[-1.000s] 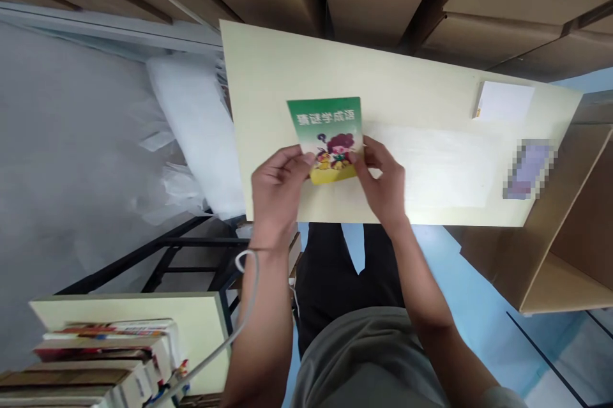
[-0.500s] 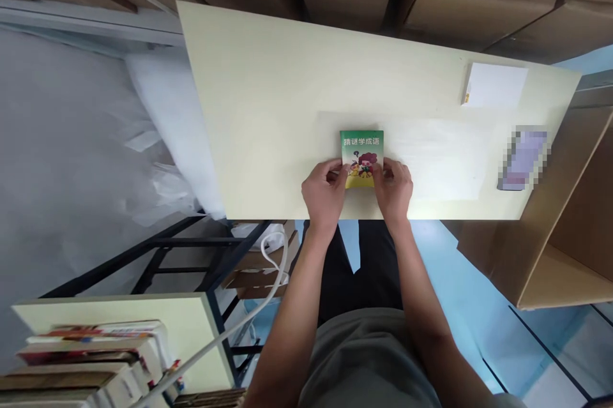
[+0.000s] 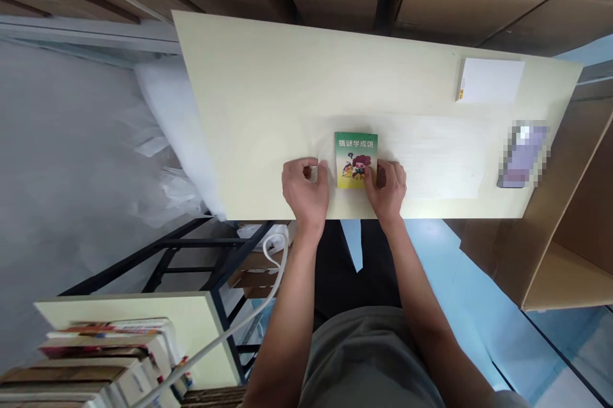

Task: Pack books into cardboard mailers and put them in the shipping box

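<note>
A small book [image 3: 357,168] with a green-to-yellow cover, white Chinese lettering and cartoon figures lies on a thin, translucent white sheet [image 3: 433,156] on the table. My right hand [image 3: 387,189] grips the book's lower right edge, thumb on the cover and fingers curled at the side. To the left of the book, apart from it, my left hand [image 3: 305,191] has its thumb and fingertips pinched together at the left end of the sheet, which looks slightly raised there. The exact contact at those fingertips is faint.
The pale table [image 3: 249,114] also bears a white box-like block [image 3: 491,80] and a blurred-out phone [image 3: 522,156] at right. Cardboard boxes [image 3: 472,12] line the far edge. An open carton [image 3: 565,274] stands right; stacked books [image 3: 105,357] are lower left.
My left hand has let go of the book and moved left to the sheet's end. My right hand stays on the book. The view has shifted slightly.
</note>
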`<state>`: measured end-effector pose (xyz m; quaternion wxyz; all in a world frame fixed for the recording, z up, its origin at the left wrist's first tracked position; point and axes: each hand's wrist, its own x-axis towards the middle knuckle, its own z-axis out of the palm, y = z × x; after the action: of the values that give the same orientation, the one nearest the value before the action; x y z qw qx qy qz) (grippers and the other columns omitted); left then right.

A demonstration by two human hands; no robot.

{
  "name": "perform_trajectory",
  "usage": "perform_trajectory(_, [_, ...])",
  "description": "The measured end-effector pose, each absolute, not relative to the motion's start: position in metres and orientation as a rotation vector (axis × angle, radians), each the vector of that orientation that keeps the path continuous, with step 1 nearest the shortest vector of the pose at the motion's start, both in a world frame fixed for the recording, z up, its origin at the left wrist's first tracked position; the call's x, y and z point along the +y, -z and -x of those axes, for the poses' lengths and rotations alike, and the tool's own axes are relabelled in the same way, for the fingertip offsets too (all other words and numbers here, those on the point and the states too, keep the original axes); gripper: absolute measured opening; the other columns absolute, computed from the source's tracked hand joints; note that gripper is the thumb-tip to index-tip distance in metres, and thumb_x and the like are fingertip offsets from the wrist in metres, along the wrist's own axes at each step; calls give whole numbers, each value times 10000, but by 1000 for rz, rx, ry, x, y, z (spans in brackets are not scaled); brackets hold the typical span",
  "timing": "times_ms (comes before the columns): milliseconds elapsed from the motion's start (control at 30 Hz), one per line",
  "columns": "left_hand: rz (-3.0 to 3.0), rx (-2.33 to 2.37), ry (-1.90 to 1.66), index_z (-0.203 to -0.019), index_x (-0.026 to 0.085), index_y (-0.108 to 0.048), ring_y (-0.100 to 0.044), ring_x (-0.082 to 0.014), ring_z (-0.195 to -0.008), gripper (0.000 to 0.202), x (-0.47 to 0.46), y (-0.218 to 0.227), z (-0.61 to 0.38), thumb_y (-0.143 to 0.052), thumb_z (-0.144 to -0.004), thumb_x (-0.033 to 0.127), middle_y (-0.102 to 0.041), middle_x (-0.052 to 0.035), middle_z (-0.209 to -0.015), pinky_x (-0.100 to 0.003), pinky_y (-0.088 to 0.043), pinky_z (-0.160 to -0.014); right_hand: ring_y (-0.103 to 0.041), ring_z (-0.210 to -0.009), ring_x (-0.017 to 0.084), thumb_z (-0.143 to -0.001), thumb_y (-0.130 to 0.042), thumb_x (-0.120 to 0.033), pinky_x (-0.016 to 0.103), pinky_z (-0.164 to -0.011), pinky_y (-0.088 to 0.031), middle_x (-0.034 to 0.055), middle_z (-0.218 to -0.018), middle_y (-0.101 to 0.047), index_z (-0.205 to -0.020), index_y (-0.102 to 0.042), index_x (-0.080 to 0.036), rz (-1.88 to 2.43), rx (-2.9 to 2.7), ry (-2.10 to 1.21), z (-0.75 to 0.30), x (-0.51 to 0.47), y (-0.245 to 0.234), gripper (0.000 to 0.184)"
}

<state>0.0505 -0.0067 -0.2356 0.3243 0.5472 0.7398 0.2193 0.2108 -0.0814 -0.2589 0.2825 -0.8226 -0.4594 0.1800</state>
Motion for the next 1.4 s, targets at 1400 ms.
perform_trajectory(1400, [-1864, 1305, -350, -1421, 287, -767, -658, -300, -1252, 672, 60, 240, -60, -1024, -812, 406, -593, -92, -1380, -498, -610, -1157, -640, -1201, 330, -1126, -585, -665, 474, -1003, -572, 165, -1291, -655, -1650, -580, -251, 2378, -1354, -634, -192, -78, 245, 668])
